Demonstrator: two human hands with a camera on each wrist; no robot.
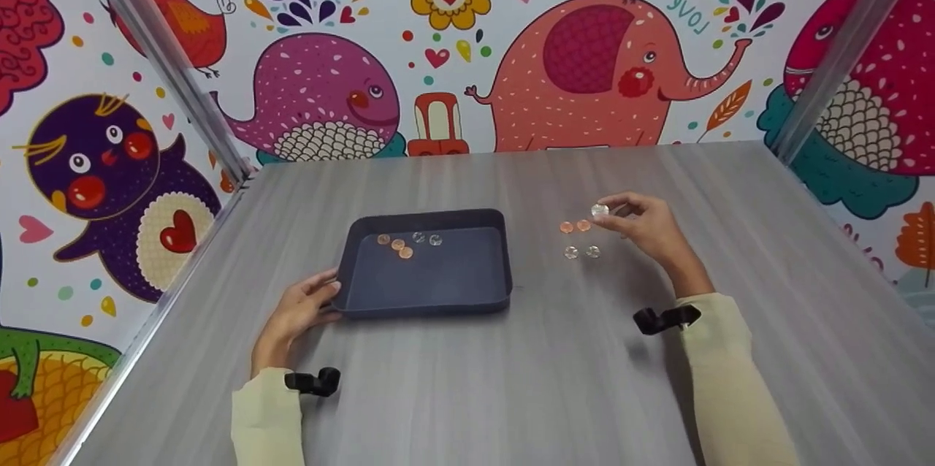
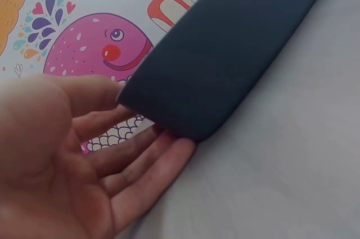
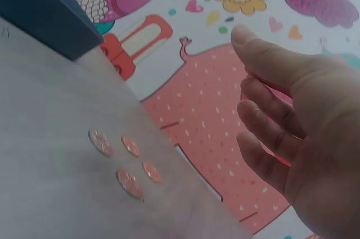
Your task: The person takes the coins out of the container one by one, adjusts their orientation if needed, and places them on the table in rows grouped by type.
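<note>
A dark rectangular tray (image 1: 424,283) sits on the table, its near left side gripped by my left hand (image 1: 296,309). In the left wrist view, the thumb is at the rim and the fingers (image 2: 163,166) reach round the lower corner. Three copper-coloured coins (image 1: 398,245) and two silvery coins (image 1: 435,240) lie inside. To the right, my right hand (image 1: 646,225) pinches a silvery coin (image 1: 600,210) between thumb and finger. Beside it on the table are two copper-coloured coins (image 1: 566,227) and two silvery coins (image 1: 572,253). In the right wrist view, the held coin is hidden.
The grey wood-grain table (image 1: 453,386) ends at a wall (image 1: 467,50) printed with cartoon animals. Metal posts (image 1: 182,64) rise at both back corners. Each wrist carries a small black camera mount (image 1: 314,381).
</note>
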